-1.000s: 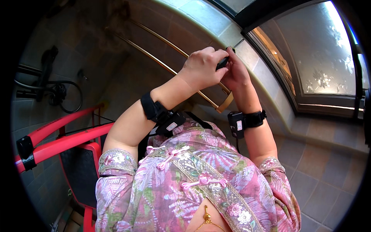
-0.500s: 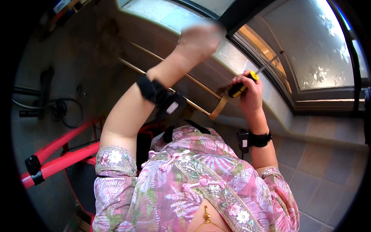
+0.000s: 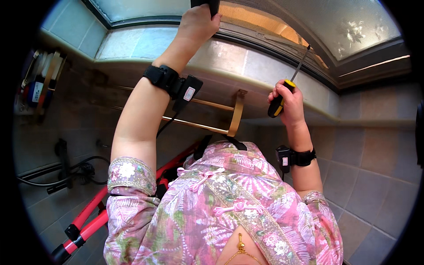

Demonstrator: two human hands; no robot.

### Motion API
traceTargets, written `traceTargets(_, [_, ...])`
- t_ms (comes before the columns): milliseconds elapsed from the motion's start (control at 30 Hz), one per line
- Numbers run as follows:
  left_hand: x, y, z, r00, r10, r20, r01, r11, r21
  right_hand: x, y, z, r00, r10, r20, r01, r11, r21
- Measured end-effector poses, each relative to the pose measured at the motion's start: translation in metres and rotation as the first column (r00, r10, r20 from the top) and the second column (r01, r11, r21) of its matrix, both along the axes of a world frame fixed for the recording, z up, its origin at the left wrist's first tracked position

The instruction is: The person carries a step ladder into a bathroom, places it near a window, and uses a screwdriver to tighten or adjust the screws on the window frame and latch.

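Note:
My left hand (image 3: 196, 22) is closed around the dark upright post of the window frame (image 3: 207, 4) at the top of the view, its thumb on the right side. The far fingers are partly hidden. In my right hand (image 3: 291, 101) is a screwdriver (image 3: 302, 64) with a black and yellow handle. Its metal shaft points up and away, and the tip overlaps the lower part of the window in view; whether it touches anything I cannot tell. Frosted glass fills the tilted window sash (image 3: 353, 39) on the right.
Below the window runs a tiled sill (image 3: 225, 55) with a rounded edge. A gold towel rack (image 3: 236, 112) is fixed beneath it. Red ladder-like rails (image 3: 88, 216) stand at lower left, near a black cable (image 3: 95, 159). Bottles and boxes (image 3: 39, 86) sit on a left shelf.
My view has shifted, bringing more of the sill and left shelf in. My left hand, blurred before, is now sharp on the window post. The right hand still holds the screwdriver, its shaft steeper.

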State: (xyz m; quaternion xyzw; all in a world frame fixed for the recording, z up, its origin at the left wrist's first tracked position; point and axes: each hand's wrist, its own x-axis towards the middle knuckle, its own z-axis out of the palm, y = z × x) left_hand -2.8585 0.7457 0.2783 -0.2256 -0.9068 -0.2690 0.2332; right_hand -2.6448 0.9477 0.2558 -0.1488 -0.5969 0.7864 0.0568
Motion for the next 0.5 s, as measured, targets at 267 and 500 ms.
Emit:
traceTargets(267, [0.0022,0.0001,0.0069,0.993,-0.049,-0.105,0.053,0.998,0.04,-0.0065,0.0042,0.0023,0.996,0.045,0.08,-0.047,0.999,0.015])
traceTargets(500, [0.0061,0.0025,0.0013,0.993,-0.055,-0.101,0.067,0.991,0.118,-0.0059,0.0055,-0.0019,0.993,0.033,0.114,-0.041,0.997,0.067])
